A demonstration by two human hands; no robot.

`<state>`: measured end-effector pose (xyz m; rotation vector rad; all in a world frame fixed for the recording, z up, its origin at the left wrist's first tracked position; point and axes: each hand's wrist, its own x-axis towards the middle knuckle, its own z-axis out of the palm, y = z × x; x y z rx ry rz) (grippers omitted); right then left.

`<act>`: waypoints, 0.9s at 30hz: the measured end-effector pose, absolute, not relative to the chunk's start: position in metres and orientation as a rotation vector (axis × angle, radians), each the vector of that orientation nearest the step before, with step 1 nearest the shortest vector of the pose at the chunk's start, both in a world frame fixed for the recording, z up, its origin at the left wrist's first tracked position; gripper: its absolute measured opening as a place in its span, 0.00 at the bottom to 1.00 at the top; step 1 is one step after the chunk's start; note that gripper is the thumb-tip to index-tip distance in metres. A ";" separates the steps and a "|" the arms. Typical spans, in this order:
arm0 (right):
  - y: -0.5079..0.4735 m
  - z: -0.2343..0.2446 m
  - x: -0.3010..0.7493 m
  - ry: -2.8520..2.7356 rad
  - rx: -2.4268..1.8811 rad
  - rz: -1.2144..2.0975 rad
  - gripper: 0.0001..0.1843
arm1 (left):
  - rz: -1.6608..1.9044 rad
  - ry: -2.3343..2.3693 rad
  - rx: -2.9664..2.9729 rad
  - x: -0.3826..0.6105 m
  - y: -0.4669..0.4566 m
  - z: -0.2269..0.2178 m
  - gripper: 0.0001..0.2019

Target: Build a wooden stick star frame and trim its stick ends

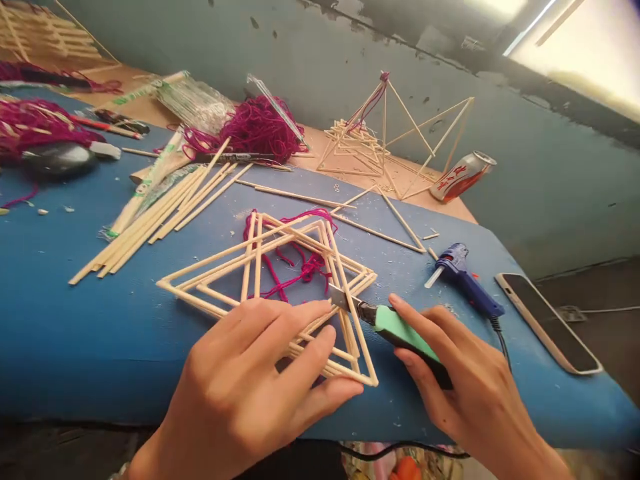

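My left hand [255,380] lies spread over a flat, layered frame of thin wooden sticks [200,299], pressing it against the blue table top [90,333]. My right hand [460,380] grips a green-handled utility knife [400,337]. Its metal blade rests on the sticks just beyond my left fingertips. Loose maroon yarn [300,270] lies inside and under the frame. My left palm hides the lower part of the frame.
A blue hot glue gun [457,273] and a smartphone [547,323] lie to the right. Bundled loose sticks [150,227] lie to the left. Behind stand a stick pyramid structure [385,133], a crushed can [463,177] and a maroon yarn heap [260,130].
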<state>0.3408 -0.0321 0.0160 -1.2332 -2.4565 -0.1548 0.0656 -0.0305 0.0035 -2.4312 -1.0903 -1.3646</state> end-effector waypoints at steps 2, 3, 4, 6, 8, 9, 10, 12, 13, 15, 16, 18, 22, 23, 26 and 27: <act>-0.035 0.014 0.339 -2.435 -1.269 -0.134 0.30 | -1.375 -1.102 -2.451 0.069 -0.032 0.000 0.11; -0.036 0.012 0.338 -2.427 -1.281 -0.132 0.31 | -1.371 -1.129 -2.456 0.071 -0.033 -0.002 0.10; -0.037 0.011 0.337 -2.419 -1.297 -0.131 0.32 | -1.376 -1.168 -2.449 0.072 -0.034 -0.004 0.10; -0.041 0.009 0.333 -2.402 -1.333 -0.135 0.33 | -1.417 -1.254 -2.414 0.074 -0.036 -0.007 0.09; -0.046 0.008 0.328 -2.377 -1.375 -0.157 0.34 | -1.451 -1.272 -2.381 0.075 -0.037 -0.009 0.09; -0.049 0.008 0.324 -2.366 -1.394 -0.166 0.33 | -1.436 -1.252 -2.392 0.075 -0.038 -0.010 0.09; -0.051 0.008 0.320 -2.356 -1.412 -0.169 0.33 | -1.402 -1.235 -2.413 0.075 -0.038 -0.011 0.09; -0.055 0.010 0.312 -2.334 -1.441 -0.155 0.33 | -1.320 -1.225 -2.451 0.073 -0.039 -0.012 0.10; -0.056 0.010 0.308 -2.321 -1.455 -0.143 0.33 | -1.292 -1.227 -2.460 0.072 -0.039 -0.011 0.11; -0.057 0.012 0.303 -2.295 -1.484 -0.121 0.32 | -1.262 -1.228 -2.463 0.070 -0.039 -0.010 0.12; -0.057 0.014 0.301 -2.284 -1.495 -0.107 0.32 | -1.256 -1.217 -2.464 0.069 -0.039 -0.009 0.11; -0.057 0.016 0.301 -2.280 -1.493 -0.064 0.31 | -1.234 -1.201 -2.481 0.067 -0.037 -0.007 0.10; -0.058 0.018 0.307 -2.292 -1.470 -0.030 0.31 | -1.217 -1.131 -2.509 0.067 -0.032 -0.001 0.09; -0.059 0.017 0.309 -2.286 -1.474 -0.040 0.31 | -1.224 -1.128 -2.501 0.067 -0.031 0.000 0.10; -0.062 0.016 0.312 -2.274 -1.469 -0.056 0.32 | -1.288 -1.154 -2.439 0.067 -0.031 0.003 0.10; -0.063 0.016 0.312 -2.274 -1.466 -0.063 0.32 | -1.293 -1.155 -2.431 0.067 -0.031 0.003 0.10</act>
